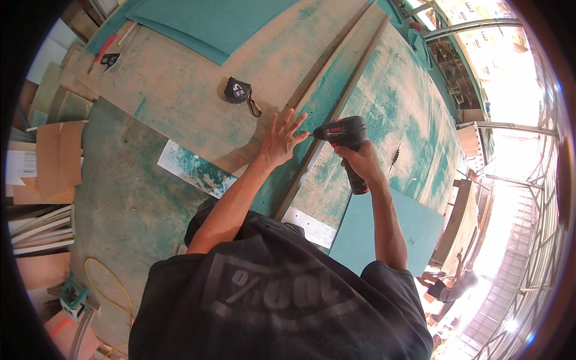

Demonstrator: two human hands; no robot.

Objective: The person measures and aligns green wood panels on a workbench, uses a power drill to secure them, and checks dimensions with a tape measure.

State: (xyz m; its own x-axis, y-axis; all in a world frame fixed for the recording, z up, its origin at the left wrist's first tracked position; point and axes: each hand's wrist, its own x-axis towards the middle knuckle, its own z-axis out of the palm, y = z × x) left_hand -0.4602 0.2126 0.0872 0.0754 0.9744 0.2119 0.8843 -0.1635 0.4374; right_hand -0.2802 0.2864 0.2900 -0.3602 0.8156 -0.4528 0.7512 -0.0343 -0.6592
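My right hand (362,159) grips a black and red cordless drill (343,129), its nose pointing left. The drill's tip is close to the thumb of my left hand (279,141); whether it touches a screw there is too small to tell. My left hand has its fingers spread, over a long teal board (333,84) with raised wooden edges that runs away from me across the worktable. Beyond that hand, to the left, lies a black tape measure (237,90) with a carabiner.
Teal sheets (204,24) lie at the far left of the table; another teal panel (393,231) is near my right arm. A red-handled tool (103,51) rests by the left edge. Stacked boards (42,231) and a yellow cord (111,273) are at left. Another person (453,288) is at right.
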